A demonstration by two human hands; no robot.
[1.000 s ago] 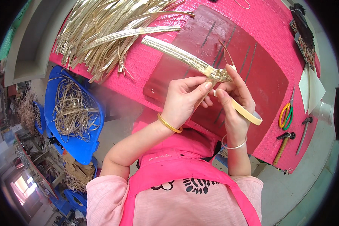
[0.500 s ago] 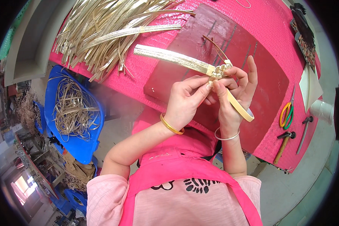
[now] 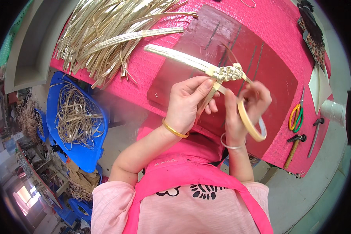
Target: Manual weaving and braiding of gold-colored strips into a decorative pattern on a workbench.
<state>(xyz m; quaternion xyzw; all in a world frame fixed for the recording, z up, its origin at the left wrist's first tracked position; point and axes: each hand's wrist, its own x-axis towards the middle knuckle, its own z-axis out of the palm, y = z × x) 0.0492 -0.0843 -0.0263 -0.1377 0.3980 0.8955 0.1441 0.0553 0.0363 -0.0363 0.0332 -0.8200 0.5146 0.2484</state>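
My left hand (image 3: 189, 99) pinches a braided gold strap (image 3: 231, 73) between thumb and fingers, near a pale taped band. Flat gold strips run from that band to the upper left, and a thin dark strip sticks out from the braid's other end. My right hand (image 3: 243, 111), a little blurred, is closed on a narrow roll of cream tape (image 3: 254, 130), whose ring hangs beside the palm. A short pale length of tape stretches between the two hands just below the braid. Both hands are above a dark red board (image 3: 275, 89).
A heap of gold strips (image 3: 105, 35) covers the far left of the pink table (image 3: 271, 19). Scissors with yellow and green handles (image 3: 296, 117), a wooden-handled hammer (image 3: 292, 154) and another metal tool (image 3: 315, 136) lie at right. A blue bin (image 3: 87, 156) holds loose strips.
My right hand has moved right and slightly down with the tape roll, away from my left hand, uncovering more of the braid. My left hand keeps its pinch.
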